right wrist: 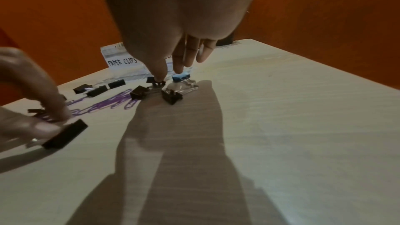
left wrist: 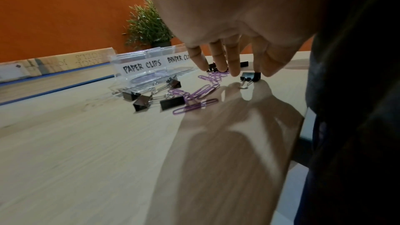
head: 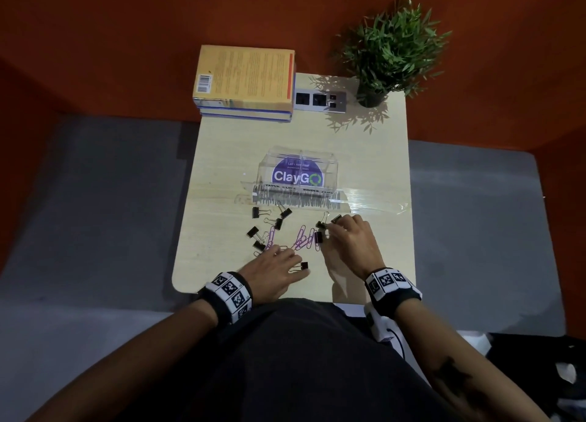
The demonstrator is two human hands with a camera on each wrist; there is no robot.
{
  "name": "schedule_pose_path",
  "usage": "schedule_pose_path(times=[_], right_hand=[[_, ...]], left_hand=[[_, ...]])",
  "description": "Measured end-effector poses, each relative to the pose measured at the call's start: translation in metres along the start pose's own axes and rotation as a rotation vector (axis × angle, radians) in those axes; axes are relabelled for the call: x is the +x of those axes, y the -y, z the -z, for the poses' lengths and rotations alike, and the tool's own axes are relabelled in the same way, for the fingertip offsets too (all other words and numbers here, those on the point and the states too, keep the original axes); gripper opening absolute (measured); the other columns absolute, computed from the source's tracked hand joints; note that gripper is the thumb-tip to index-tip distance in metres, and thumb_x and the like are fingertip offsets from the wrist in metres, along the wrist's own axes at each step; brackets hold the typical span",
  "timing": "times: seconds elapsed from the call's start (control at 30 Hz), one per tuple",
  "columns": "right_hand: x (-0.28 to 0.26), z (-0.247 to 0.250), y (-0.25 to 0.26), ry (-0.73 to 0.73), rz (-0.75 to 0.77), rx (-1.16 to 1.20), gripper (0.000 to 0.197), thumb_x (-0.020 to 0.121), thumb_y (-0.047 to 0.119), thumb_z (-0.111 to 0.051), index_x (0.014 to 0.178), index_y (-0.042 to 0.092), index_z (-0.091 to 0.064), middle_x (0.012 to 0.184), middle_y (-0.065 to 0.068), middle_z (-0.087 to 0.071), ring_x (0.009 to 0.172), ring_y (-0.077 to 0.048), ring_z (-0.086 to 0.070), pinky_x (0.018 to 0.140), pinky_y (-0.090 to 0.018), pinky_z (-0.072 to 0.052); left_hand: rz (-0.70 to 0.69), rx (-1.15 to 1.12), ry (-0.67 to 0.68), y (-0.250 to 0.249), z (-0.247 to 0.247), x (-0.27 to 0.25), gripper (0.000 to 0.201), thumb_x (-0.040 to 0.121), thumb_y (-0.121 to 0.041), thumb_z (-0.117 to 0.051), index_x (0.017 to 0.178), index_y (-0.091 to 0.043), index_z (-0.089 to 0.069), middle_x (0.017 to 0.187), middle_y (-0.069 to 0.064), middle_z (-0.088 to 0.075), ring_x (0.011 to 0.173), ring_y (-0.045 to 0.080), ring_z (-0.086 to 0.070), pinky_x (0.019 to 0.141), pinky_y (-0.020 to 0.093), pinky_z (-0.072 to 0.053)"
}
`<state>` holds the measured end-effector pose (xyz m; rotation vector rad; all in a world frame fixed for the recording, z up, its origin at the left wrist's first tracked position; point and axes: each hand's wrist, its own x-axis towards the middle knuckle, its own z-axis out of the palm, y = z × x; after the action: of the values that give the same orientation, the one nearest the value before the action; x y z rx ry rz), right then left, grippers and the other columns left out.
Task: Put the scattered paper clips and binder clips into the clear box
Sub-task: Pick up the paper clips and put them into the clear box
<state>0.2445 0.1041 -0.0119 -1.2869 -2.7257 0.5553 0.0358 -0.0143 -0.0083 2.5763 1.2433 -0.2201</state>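
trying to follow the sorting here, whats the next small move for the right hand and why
Probably close the right hand on the black binder clip under its fingertips and lift it toward the BINDER CLIPS half of the clear box. Its fingers already reach down onto that clip, the box sits just beyond, and the clips all appear to lie on the table so far.

Stacked books [head: 244, 82], potted plant [head: 388, 53], socket panel [head: 318, 100].
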Motion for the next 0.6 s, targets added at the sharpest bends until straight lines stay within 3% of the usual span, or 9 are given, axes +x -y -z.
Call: schedule_pose_path(times=[0.1, 0.23, 0.4, 0.5, 0.6], right_hand=[[0.0, -0.003, 0.009, 0.067, 0.099, -0.029, 0.019, 0.085, 0.018, -0.068, 0.104, 0.019, -0.068, 0.091, -0.008, -0.061, 0.084, -0.029, -0.051, 0.065, -0.037, -0.04], [-0.003, -0.007, -0.006, 0.039, 0.026, -0.017, 0.024, 0.077, 0.008, -0.073, 0.099, 0.014, -0.068, 0.093, -0.008, -0.064, 0.082, -0.03, -0.051, 0.065, -0.036, -0.041], [-0.004, -0.001, -0.009, -0.027, -0.002, -0.014, 0.015, 0.081, 0.01, -0.069, 0.095, 0.01, -0.067, 0.092, -0.009, -0.065, 0.08, -0.03, -0.051, 0.063, -0.038, -0.041], [0.0, -0.006, 0.006, 0.045, 0.113, -0.039, 0.026, 0.075, 0.006, -0.07, 0.1, 0.012, -0.067, 0.093, -0.007, -0.063, 0.083, -0.028, -0.051, 0.066, -0.038, -0.041], [0.006, -0.009, 0.02, 0.133, 0.158, -0.018, 0.024, 0.08, 0.01, -0.068, 0.103, 0.018, -0.067, 0.092, -0.004, -0.064, 0.083, -0.025, -0.051, 0.07, -0.036, -0.041]], left_hand=[[0.152, -0.061, -0.046, 0.004, -0.001, -0.011, 0.054, 0.077, -0.017, -0.067, 0.128, -0.016, -0.047, 0.118, 0.01, -0.057, 0.103, 0.027, -0.052, 0.085, 0.041, -0.047], [0.381, -0.093, -0.09, 0.018, -0.002, -0.034, 0.044, 0.078, -0.013, -0.063, 0.121, -0.011, -0.052, 0.109, 0.01, -0.06, 0.093, 0.027, -0.053, 0.076, 0.04, -0.046], [0.55, -0.052, -0.065, 0.027, -0.008, -0.047, 0.031, 0.087, -0.024, -0.057, 0.113, -0.008, -0.058, 0.105, 0.01, -0.064, 0.089, 0.029, -0.055, 0.073, 0.043, -0.044], [0.576, -0.04, -0.068, 0.029, -0.008, -0.044, 0.031, 0.09, -0.029, -0.047, 0.111, -0.009, -0.057, 0.105, 0.01, -0.062, 0.09, 0.029, -0.053, 0.073, 0.042, -0.043], [0.475, -0.008, -0.016, 0.025, -0.005, -0.029, 0.034, 0.088, -0.031, -0.057, 0.114, -0.009, -0.055, 0.105, 0.009, -0.061, 0.09, 0.028, -0.051, 0.073, 0.041, -0.04]])
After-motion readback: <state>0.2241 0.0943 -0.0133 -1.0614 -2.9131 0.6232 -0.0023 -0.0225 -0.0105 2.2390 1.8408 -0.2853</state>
